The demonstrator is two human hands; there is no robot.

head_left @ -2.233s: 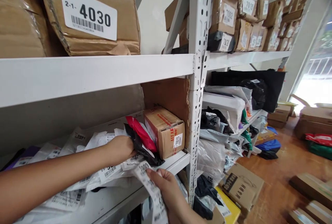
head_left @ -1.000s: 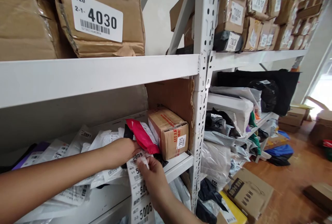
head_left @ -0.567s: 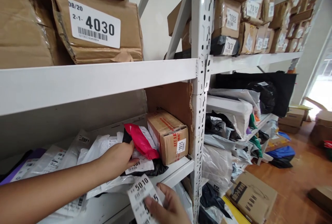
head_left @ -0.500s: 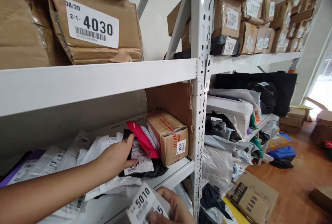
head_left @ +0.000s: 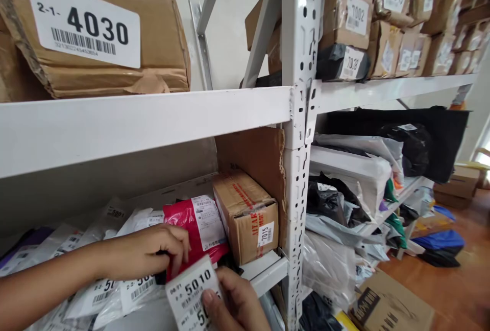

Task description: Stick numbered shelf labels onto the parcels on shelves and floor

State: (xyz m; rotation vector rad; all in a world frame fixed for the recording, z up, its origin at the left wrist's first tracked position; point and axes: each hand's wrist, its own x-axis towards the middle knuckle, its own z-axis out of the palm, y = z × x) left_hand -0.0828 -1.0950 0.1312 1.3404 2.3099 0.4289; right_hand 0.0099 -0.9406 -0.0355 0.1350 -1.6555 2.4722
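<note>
My left hand (head_left: 151, 252) reaches onto the lower shelf and its curled fingers grip the edge of a red poly mailer (head_left: 191, 239) with a white shipping label. The mailer leans against a small taped cardboard box marked 7015 (head_left: 247, 216). At the bottom of the view my right hand (head_left: 233, 305) pinches a strip of white barcode labels (head_left: 189, 290), its top label reading 5010, just below the mailer.
White and grey poly mailers (head_left: 95, 229) lie piled on the lower shelf (head_left: 268, 269). A large box labelled 4030 (head_left: 95, 29) sits on the upper shelf (head_left: 153, 116). A perforated grey upright (head_left: 300, 116) divides the bays; bags and boxes fill the right bay and the wooden floor.
The camera moved closer and left. My left hand shifted from the black mailer and now grips the red mailer, turned to face me. My right hand raised the label strip toward it.
</note>
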